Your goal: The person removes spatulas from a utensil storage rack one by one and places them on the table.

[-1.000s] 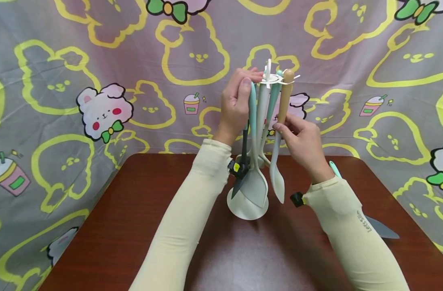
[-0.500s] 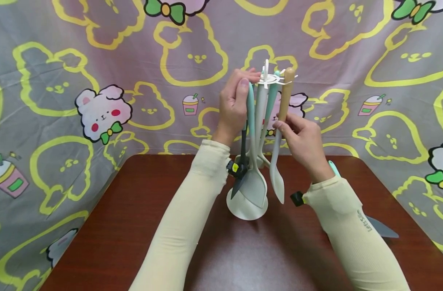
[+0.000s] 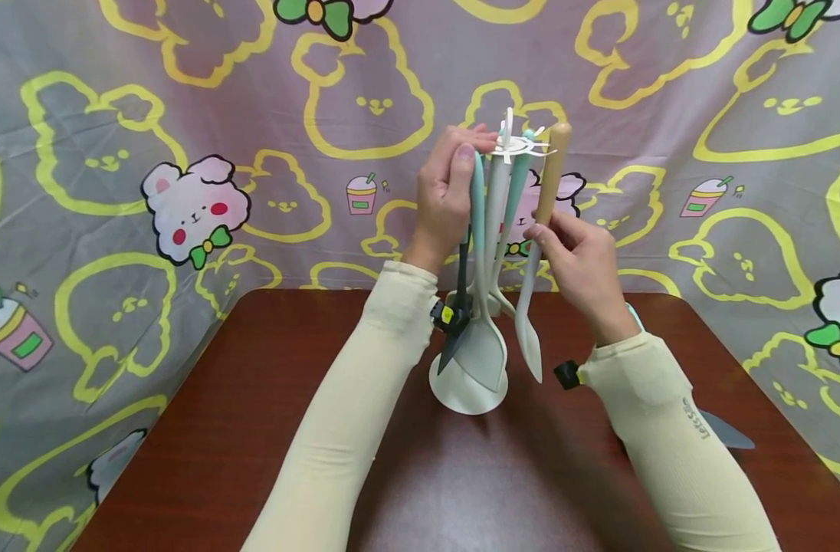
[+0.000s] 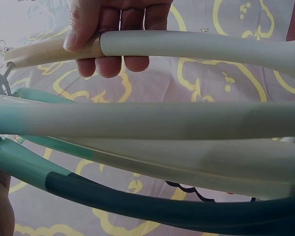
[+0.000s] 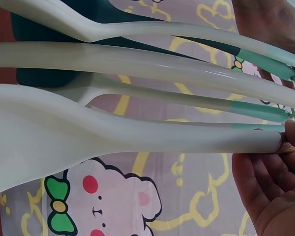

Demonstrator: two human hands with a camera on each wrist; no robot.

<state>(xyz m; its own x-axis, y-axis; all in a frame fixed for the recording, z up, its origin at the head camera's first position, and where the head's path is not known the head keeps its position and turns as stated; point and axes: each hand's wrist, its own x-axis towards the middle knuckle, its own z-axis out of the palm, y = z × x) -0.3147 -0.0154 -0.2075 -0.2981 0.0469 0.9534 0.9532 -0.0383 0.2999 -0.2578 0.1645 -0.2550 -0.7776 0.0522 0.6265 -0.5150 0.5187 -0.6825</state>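
Note:
My right hand (image 3: 582, 264) pinches a white spatula (image 5: 152, 137) by its wooden handle (image 3: 552, 176). The spatula hangs upright with its broad head down, just right of a white utensil rack (image 3: 468, 395). At the top of that rack my left hand (image 3: 447, 192) holds the ring's edge, fingers over it and thumb beside a mint handle. From the ring hang several utensils, among them a pale turner (image 3: 485, 356) with a mint handle and a dark one (image 4: 118, 201). In the left wrist view, a hook tip of the ring appears right at the wooden handle's end.
A grey blade (image 3: 726, 431) lies on the right of the brown table (image 3: 289, 399), partly hidden by my right sleeve (image 3: 668, 429). A patterned curtain (image 3: 282, 138) stands behind the table. Each wrist wears a small black camera (image 3: 567, 375).
My right hand has moved slightly right and up with the spatula, and its handle's top has shifted away from the rack's ring. My left hand stays at the ring.

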